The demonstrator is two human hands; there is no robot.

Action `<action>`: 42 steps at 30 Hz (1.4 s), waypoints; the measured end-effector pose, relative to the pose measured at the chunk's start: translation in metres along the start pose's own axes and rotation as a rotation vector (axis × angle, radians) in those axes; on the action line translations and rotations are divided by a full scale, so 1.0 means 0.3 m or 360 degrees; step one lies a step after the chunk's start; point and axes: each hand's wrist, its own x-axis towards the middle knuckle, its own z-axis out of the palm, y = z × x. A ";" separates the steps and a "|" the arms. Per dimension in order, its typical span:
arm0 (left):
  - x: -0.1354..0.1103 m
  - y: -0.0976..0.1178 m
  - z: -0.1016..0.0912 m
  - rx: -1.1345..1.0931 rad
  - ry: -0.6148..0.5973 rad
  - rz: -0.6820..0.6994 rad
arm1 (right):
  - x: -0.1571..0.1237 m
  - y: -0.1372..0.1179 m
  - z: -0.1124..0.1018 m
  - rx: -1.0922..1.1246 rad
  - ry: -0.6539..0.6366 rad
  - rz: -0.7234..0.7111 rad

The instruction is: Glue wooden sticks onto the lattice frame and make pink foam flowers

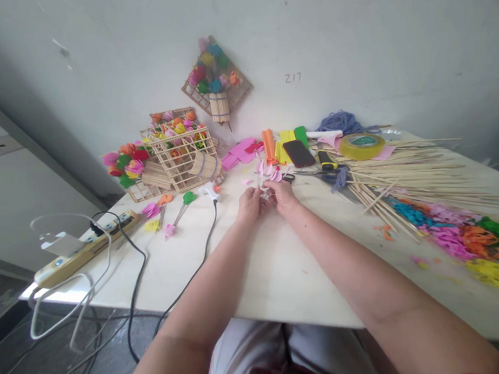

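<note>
Close together over the middle of the table, my two hands work at a small pink paper flower [260,168]. My left hand [250,203] is closed, its thumb and fingers pinched round the thin stem below the petals. Curled in beside it, my right hand [284,196] has its fingers pinched together near the stem; what they grip is too small to make out. Pink petals [276,175] show just past the right fingertips. Black-handled scissors [288,178] lie right behind that hand. A white glue gun [209,191] rests left of my left hand.
Finished flowers [189,197] and stick lattices with flowers [177,151] stand left. A power strip [89,248] with trailing cables sits at the left edge. Behind are coloured paper [268,146], a phone [299,153] and tape [362,145]. Bamboo sticks [427,175] and coloured paper strips [451,239] spread right.
</note>
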 end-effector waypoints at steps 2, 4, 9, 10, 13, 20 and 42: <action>0.001 -0.001 0.001 -0.0004 0.0000 0.0007 | -0.003 0.000 0.001 0.0034 -0.0035 0.0017; 0.002 -0.001 0.001 0.0010 0.0002 0.0009 | -0.005 0.000 0.002 0.0078 -0.0060 0.0040; 0.005 -0.006 -0.002 0.0041 -0.0006 0.0011 | -0.011 0.000 0.005 0.0092 -0.0075 0.0070; 0.006 -0.008 -0.003 0.0054 -0.0011 0.0020 | -0.012 0.001 0.006 0.0079 -0.0065 0.0082; 0.008 -0.014 -0.007 0.0095 -0.0027 0.0058 | -0.011 0.004 0.007 0.0051 -0.0038 0.0111; -0.001 -0.005 -0.004 0.0028 -0.0063 0.0051 | -0.003 0.013 0.004 0.0014 0.0035 0.0122; 0.002 0.000 -0.008 -0.0213 -0.0053 -0.0022 | 0.006 0.019 -0.004 0.0109 -0.0095 -0.0032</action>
